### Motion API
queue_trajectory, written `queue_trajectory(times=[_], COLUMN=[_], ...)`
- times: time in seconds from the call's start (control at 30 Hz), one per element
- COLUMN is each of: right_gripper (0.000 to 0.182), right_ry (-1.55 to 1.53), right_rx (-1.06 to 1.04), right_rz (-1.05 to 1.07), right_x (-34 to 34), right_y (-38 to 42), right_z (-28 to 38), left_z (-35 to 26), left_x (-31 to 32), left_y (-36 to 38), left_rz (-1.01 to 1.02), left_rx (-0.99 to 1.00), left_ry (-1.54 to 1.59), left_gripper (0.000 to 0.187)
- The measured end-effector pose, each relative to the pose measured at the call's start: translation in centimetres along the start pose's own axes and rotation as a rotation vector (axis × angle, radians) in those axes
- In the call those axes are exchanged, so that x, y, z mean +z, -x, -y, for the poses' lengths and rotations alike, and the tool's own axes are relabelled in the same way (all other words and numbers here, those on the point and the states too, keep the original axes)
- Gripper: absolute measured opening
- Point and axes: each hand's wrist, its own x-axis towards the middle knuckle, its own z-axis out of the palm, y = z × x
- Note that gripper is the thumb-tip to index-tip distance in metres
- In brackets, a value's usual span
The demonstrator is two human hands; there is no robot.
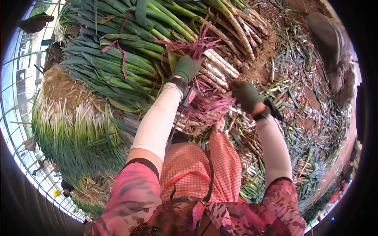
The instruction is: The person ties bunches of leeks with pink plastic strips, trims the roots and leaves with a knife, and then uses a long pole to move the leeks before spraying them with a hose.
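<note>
My left hand (188, 68), in a green glove, is closed around a bunch of pinkish-purple tie strips (201, 44) whose loose ends fan out above the fingers. It rests over a big pile of large green onions (138, 59), with leaves to the left and white stalks to the right. More purple strips (206, 104) lie in a heap just below that hand. My right hand (246, 96), also gloved in green, is at the root ends of the white stalks (220, 65). Its fingers are curled, and what they hold, if anything, is hidden.
Upright green onions (75, 126) stand in a dense stack at left. Trimmed leaves and peelings (299, 86) litter the ground at right. Red checked cloth (220, 157) covers my lap. A greenhouse frame (15, 129) runs along the far left.
</note>
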Motion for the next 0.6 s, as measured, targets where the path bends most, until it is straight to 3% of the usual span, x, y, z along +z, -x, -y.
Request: queue_trajectory(times=[0.03,0.07,0.1,0.13,0.2,0.27,0.3,0.33,0.37,0.4,0.43,0.47,0.6], right_gripper=[0.02,0.02,0.028,0.027,0.022,0.014,0.017,0.022,0.016,0.012,0.01,0.012,0.01], right_ry=[0.001,-0.08,-0.079,-0.282,-0.193,0.807,0.451,0.467,0.007,-0.411,-0.396,-0.38,0.265], right_rx=[-0.031,0.142,0.219,0.262,0.3,-0.491,-0.497,-0.572,-0.133,0.361,0.453,0.546,-0.204], right_rz=[-0.022,-0.02,0.035,0.135,0.153,0.078,-0.109,-0.186,0.065,0.088,0.086,0.086,0.101], right_x=[1.3,1.8,2.4,1.5,-1.3,-0.7,-0.6,-1.0,-1.8,-2.7,-3.5,-3.9,-3.8], right_y=[-2.2,-3.7,-4.8,-4.2,-2.1,-0.4,1.5,3.2,4.8,6.4,6.9,7.1,5.6], right_z=[0.4,1.8,0.8,0.4,3.4,0.1,-0.2,-0.2,1.3,2.7,3.9,4.4,2.4], left_z=[0.6,1.3,1.8,0.7,-0.4,0.3,0.4,1.5,2.7,3.4,2.3,2.2,2.1], left_x=[0.0,0.1,0.2,-0.4,-0.7,-1.2,-0.8,-0.7,-0.8,-0.7,-1.4,-1.8,-2.2], left_y=[0.0,0.0,-0.2,0.6,1.8,1.7,1.7,1.6,0.9,0.5,1.0,1.0,1.5], left_rz=[0.029,0.06,0.108,0.098,0.06,-0.002,-0.091,-0.016,0.061,0.142,0.191,0.218,0.294], left_rx=[0.019,0.037,-0.181,-0.223,-0.27,-0.267,-0.179,-0.146,-0.107,-0.064,-0.237,-0.234,-0.27], left_ry=[0.076,0.151,0.728,0.785,0.81,0.746,0.822,0.835,0.847,0.857,1.049,1.101,1.189], left_gripper=[0.043,0.042,0.041,0.037,0.032,0.029,0.028,0.027,0.026,0.025,0.024,0.025,0.027])
